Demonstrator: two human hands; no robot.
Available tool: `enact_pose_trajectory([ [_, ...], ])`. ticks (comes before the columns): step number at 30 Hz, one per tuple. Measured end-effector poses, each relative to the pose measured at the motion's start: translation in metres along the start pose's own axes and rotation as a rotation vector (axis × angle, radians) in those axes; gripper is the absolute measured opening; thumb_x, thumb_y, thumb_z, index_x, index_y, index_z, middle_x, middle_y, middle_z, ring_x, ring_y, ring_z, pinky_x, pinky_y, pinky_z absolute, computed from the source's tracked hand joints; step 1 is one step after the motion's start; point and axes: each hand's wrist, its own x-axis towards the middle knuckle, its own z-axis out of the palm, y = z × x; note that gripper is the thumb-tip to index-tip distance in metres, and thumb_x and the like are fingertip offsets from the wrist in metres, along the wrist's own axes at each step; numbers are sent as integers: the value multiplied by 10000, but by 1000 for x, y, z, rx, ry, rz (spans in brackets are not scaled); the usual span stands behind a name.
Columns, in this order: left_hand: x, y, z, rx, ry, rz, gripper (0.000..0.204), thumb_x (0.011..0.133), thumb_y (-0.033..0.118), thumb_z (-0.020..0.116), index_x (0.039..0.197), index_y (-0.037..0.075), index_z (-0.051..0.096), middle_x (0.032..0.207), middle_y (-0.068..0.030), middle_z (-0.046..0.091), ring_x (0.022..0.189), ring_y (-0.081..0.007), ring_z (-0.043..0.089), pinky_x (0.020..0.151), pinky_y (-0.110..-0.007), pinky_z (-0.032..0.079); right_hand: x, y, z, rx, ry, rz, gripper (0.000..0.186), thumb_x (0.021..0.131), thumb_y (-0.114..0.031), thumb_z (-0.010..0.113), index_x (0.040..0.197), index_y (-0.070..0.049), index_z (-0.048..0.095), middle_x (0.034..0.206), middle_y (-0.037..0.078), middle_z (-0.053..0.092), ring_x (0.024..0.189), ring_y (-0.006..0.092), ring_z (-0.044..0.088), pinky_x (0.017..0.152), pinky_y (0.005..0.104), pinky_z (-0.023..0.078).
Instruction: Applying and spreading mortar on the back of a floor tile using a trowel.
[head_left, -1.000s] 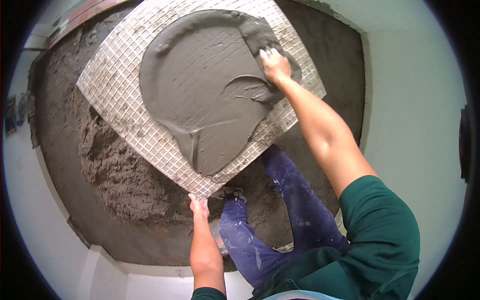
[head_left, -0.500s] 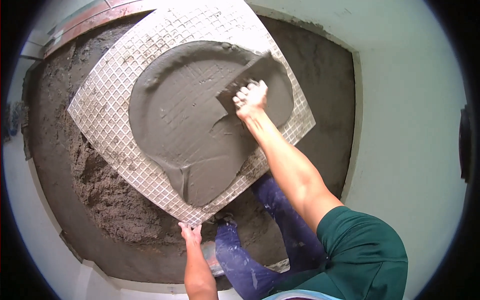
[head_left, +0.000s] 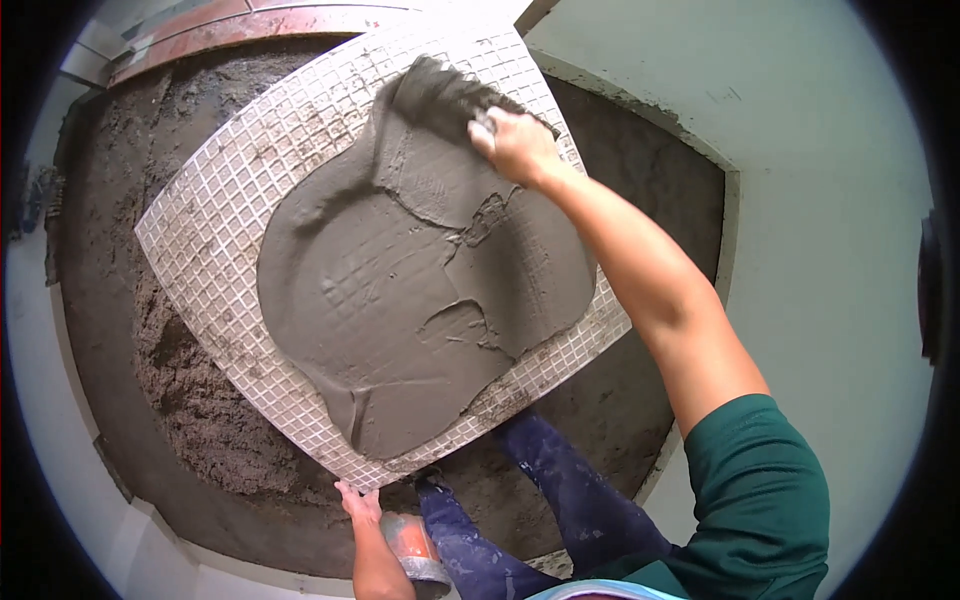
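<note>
A large square tile with a ribbed grid back is held up at its near corner. My left hand grips that corner, fingers closed at the edge. Grey mortar covers most of the tile's middle, smooth in places, with ridges and a torn patch. My right hand is closed around the handle of a flat trowel, over the far part of the mortar. Motion blurs the trowel's dark blade, and the hand covers most of its handle.
A rough heap of damp, sandy mortar lies on the floor left of the tile. A bucket with an orange patch stands near my legs. Pale walls enclose the space, and a reddish ledge runs along the far left.
My right hand and the trowel have swept away from me, and mortar now reaches farther toward the tile's far edge. My left hand stays on the near corner. More of the bucket shows.
</note>
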Motion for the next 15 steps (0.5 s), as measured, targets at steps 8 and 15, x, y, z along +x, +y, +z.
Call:
enact_pose_trajectory([
  [8,3,48,-87,-511,-1326,32,833,1024,636,356,1629,138,75,1698,-73,82,1540,-333,163,1233,-567,180,-38,-35,45,1686,-166,646,435,1044,-545,388,770,-220,478,571,-58,426,448,97,392,412,282,316],
  [15,-32,33,2,-69,88,50,799,1036,603,378,1621,117,135,1689,-85,142,1530,-339,196,1230,-559,197,51,-73,13,1563,-248,533,429,1035,-550,410,854,-173,504,648,-34,470,489,77,404,452,280,356],
])
